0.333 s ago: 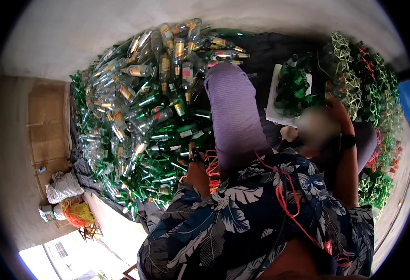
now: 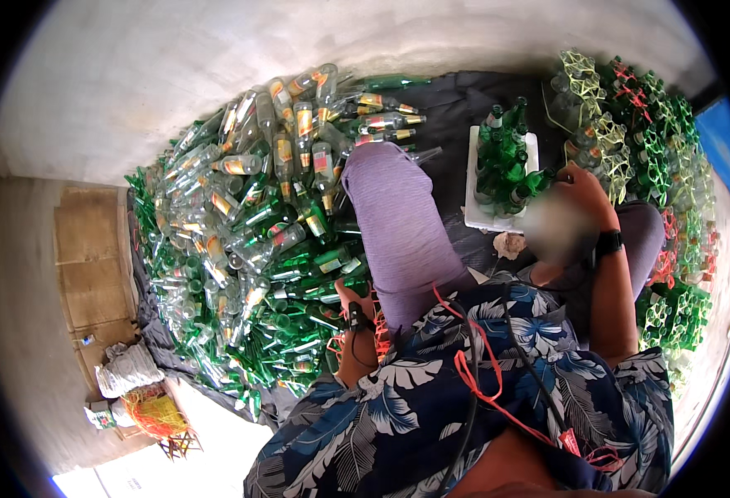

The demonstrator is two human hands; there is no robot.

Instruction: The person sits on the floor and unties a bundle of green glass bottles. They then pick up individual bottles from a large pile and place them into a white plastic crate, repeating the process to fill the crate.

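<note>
My right hand (image 2: 582, 192) is closed at the mouth of a tilted green bottle (image 2: 537, 179) at the near right corner of a white foam tray (image 2: 470, 212). Other green bottles (image 2: 498, 145) stand close together in that tray. A blurred patch hides what is just below this hand. On the other side of my raised left knee, my left hand (image 2: 353, 297) is at the near right edge of a big heap of loose bottles (image 2: 232, 224). Its fingers look apart, close to green bottles there, and I see nothing held in them.
Bundles of bottles tied with yellow-green and red cord (image 2: 605, 133) stand stacked along the right. Black sheeting (image 2: 456, 100) covers the floor ahead. A pale lump (image 2: 510, 244) lies before the tray. Sacks and bundled cord (image 2: 153, 407) sit at the lower left near bright light.
The whole view has shifted a little. My left hand has turned and its fingers now show more clearly by the heap. My right hand stays by the tray's near right corner.
</note>
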